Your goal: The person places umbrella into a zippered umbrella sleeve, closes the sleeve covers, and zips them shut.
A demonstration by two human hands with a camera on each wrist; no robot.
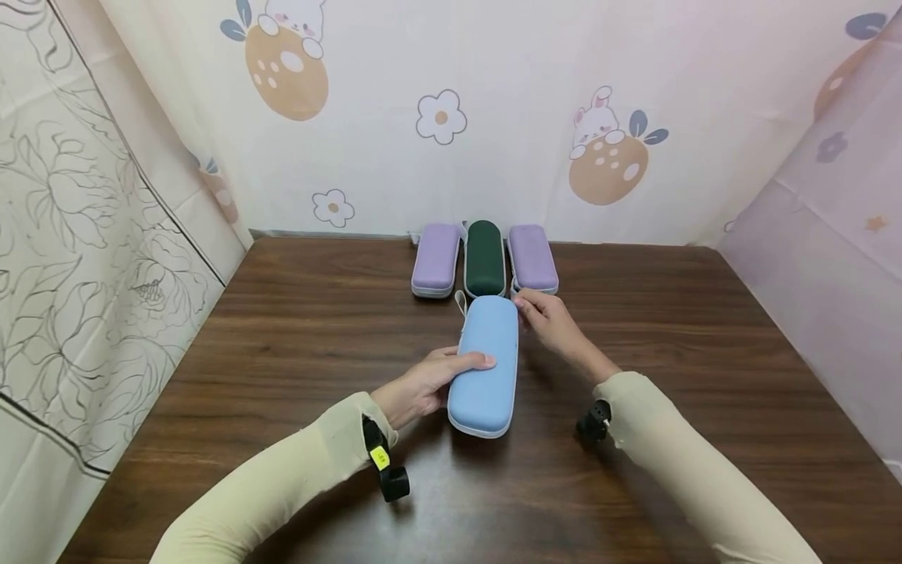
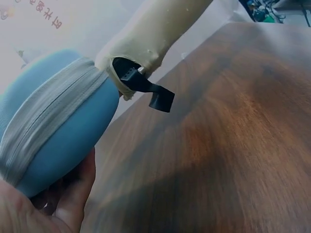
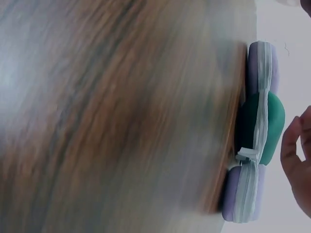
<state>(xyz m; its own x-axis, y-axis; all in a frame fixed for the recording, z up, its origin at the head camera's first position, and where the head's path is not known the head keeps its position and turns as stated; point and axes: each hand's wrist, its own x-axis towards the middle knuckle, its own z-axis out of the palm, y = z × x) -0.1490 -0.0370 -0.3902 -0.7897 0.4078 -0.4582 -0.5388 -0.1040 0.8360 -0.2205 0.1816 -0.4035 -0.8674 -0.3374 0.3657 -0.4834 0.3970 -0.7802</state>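
My left hand (image 1: pixel 430 382) grips a light blue zip case (image 1: pixel 485 368), thumb on top and fingers underneath. The case is held at a tilt above the table, and a pale wrist loop (image 1: pixel 461 302) sticks out at its far left. In the left wrist view, the grey zipper band (image 2: pixel 46 114) runs closed along the visible side. My right hand (image 1: pixel 553 319) is at the case's far right corner with its fingers curled; what lies between its fingertips I cannot tell. The right wrist view shows thumb and finger (image 3: pixel 291 145) bent toward each other.
Against the back edge of the brown wooden table (image 1: pixel 317 313) stand a purple case (image 1: pixel 437 257), a dark green case (image 1: pixel 485 258) and another purple case (image 1: pixel 532 257), side by side. A patterned curtain (image 1: pixel 507 172) hangs right behind them.
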